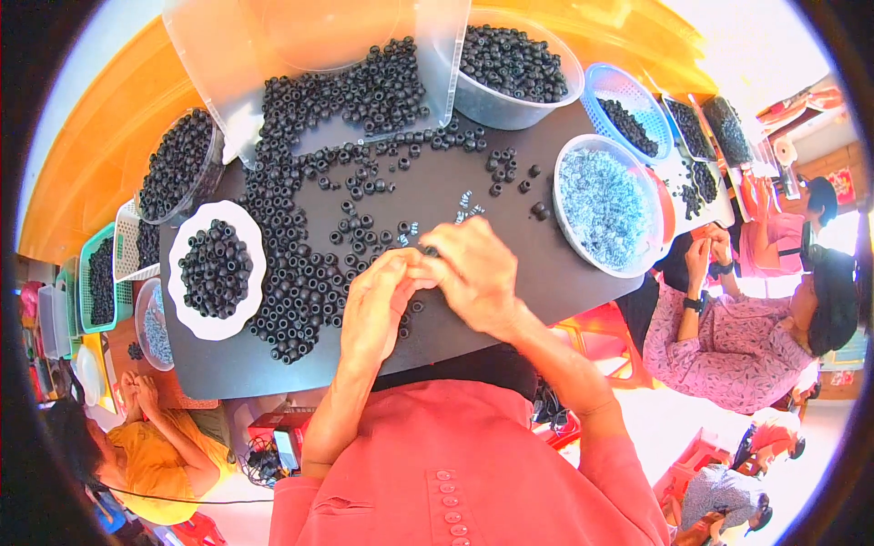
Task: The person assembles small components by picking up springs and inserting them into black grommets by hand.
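Observation:
My left hand and my right hand meet over the near part of the dark table. The fingers of both are closed in a pinch, tip to tip. Whatever they hold between them is too small and covered to name. Just beyond the fingertips lie a few small clear pieces. Loose black bead-like rings, each with a round hole, spread left of my hands. More of them spill from a tipped clear plastic box at the far side.
A white scalloped plate of black rings sits left. At right stands a round tub of small clear pieces, beside a blue basket. A tub of black rings is behind. People work at both sides.

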Motion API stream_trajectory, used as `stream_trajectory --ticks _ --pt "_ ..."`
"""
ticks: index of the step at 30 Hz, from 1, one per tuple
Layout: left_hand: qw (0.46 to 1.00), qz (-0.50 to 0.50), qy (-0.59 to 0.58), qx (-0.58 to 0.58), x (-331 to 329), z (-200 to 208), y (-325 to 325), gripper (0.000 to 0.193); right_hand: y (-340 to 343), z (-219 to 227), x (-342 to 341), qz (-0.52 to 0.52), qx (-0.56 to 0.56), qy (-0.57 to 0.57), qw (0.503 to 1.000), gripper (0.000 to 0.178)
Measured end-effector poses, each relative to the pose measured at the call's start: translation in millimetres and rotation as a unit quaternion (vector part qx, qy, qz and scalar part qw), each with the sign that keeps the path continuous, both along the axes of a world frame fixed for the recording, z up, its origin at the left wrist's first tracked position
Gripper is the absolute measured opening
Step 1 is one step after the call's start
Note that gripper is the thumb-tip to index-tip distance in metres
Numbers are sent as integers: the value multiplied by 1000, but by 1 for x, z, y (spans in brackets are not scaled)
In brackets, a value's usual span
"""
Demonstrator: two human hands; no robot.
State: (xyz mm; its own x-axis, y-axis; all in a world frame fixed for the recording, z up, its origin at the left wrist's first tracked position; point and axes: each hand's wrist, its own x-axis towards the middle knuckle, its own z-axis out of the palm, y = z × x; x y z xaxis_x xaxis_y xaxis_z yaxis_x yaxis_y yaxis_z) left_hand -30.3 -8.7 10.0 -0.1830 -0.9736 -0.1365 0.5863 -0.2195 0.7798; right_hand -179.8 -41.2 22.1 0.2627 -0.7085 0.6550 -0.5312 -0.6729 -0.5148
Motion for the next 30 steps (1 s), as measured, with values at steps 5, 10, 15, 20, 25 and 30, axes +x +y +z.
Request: stream_trajectory --ticks 5,10,15,20,25,30 --pt "997 10 30 -69 7 9 -11 28 -88 49 -45 -121 -33 -39 991 22" --pt "999 10 42 -24 4 1 -10 23 -133 60 -55 -150 -89 -23 984 25" --pt "999 -4 54 6 -1 -6 -6 18 -110 10 -9 51 88 -34 994 15" --pt "999 -1 41 19 1 -3 -4 18 -110 -9 18 102 152 88 979 20" --pt "999 -15 -8 42 3 -2 -4 17 -105 -11 32 51 149 127 979 18" --pt "999 -4 6 34 3 -4 -4 17 -106 -16 34 57 54 165 983 21"
